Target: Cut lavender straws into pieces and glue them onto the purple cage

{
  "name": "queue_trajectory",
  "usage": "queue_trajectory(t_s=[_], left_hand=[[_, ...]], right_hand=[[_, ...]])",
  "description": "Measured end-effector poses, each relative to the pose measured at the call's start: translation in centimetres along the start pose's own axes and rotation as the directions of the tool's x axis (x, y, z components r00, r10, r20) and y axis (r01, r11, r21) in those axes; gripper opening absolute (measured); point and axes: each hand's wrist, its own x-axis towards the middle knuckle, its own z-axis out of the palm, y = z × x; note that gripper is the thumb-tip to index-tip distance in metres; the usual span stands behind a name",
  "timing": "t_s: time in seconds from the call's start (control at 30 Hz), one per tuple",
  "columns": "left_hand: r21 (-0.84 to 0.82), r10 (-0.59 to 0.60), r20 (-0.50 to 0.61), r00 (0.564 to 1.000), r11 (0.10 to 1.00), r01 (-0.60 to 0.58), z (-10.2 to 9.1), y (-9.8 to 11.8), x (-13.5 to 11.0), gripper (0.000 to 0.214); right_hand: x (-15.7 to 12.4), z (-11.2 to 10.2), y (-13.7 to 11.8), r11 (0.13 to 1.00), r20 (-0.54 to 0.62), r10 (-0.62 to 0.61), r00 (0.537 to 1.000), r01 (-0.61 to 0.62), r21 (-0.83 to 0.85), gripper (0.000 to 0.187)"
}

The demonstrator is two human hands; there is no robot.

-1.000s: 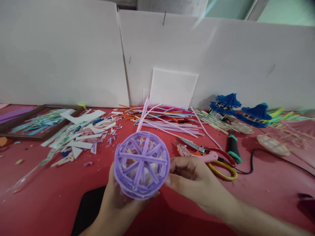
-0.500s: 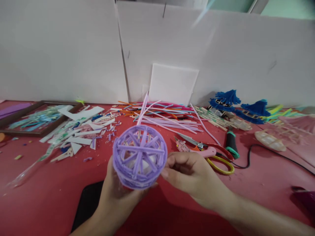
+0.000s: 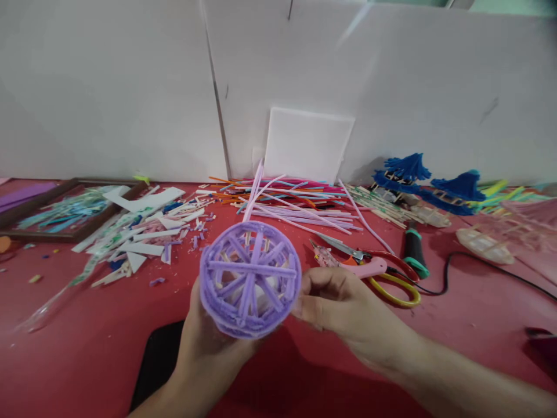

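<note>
A round purple wheel-shaped craft piece (image 3: pixel 252 268), made of fuzzy pipe cleaners with crossing spokes, is held up over the red table. Behind its spokes a whitish inside shows. My left hand (image 3: pixel 213 342) wraps round its underside from the left, with most fingers hidden behind it. At the right rim, my right hand (image 3: pixel 335 296) has its fingers curled and thumb pressed in, touching the piece's edge. Whether a small part sits in that pinch is hidden.
Scissors (image 3: pixel 391 287), pink-handled pliers (image 3: pixel 369 268) and a black-and-green tool (image 3: pixel 415 252) with a cord lie right. Pipe cleaners (image 3: pixel 300 215) are piled behind, scraps (image 3: pixel 148 249) and a brown frame (image 3: pixel 73 232) left. Blue-roofed models (image 3: pixel 461 188) stand back right; a black flat object (image 3: pixel 159 360) lies in front.
The wheel-shaped piece has tilted slightly and moved a little right, with my right hand moving along. The camera view has shifted slightly; the grip looks the same.
</note>
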Motion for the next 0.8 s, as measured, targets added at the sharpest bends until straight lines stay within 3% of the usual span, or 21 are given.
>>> queue_trajectory(t_s=[0.1,0.27,0.47,0.7,0.8], left_hand=[[0.024,0.054,0.044,0.998,0.998,-0.055,0.0,0.0,0.2,0.077],[0.061,0.034,0.091,0.995,0.997,-0.040,0.1,0.9,0.3,0.065],[0.049,-0.001,0.092,0.996,0.999,-0.004,0.2,1.2,0.1,0.065],[-0.072,-0.107,0.038,0.994,0.991,0.109,0.8,2.2,0.1,0.072],[-0.093,-0.127,0.036,0.991,0.987,0.130,0.9,2.3,0.1,0.074]], right_hand=[[0.3,-0.3,0.1,0.994,-0.019,0.102,0.995,-0.101,0.031,0.028],[0.5,-0.4,-0.2,0.973,-0.025,0.227,0.973,-0.227,0.030,0.032],[0.5,-0.6,-0.1,0.973,-0.039,0.228,0.973,-0.229,-0.020,0.033],[0.6,-0.7,-0.3,0.991,0.023,0.130,0.991,-0.131,0.041,0.036],[0.6,-0.5,0.1,0.993,0.008,0.118,0.993,-0.118,-0.019,0.040]])
